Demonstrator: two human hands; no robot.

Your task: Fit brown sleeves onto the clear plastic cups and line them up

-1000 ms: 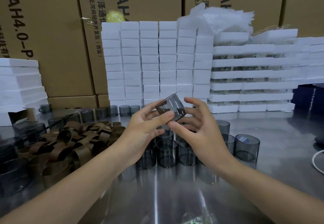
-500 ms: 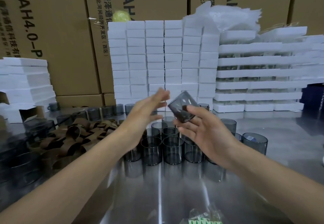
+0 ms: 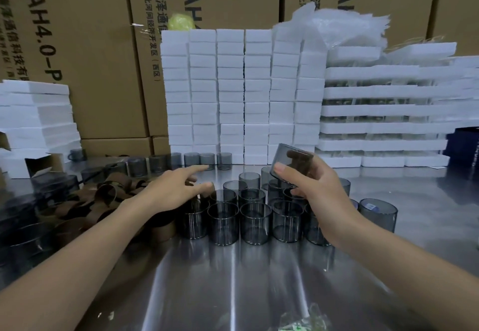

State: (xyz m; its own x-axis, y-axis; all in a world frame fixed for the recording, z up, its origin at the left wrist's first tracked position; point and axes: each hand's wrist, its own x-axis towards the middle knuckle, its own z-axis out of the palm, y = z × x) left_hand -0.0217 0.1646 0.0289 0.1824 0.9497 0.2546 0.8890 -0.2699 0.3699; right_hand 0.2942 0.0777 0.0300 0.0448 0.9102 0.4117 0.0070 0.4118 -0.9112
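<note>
Dim, soft; table [image 3: 233,278] glare, perhaps overhead.

This looks like a packing room in a small factory or warehouse. Printed cardboard cartons [image 3: 90,58] rise wall-high behind a steel worktable [image 3: 233,278]. White foam blocks [image 3: 230,97] stand in neat columns with layered foam trays [image 3: 375,110] beside them. Dozens of identical smoky cups [image 3: 255,223] and loose brown sleeves [image 3: 108,193] crowd the bench.
</note>
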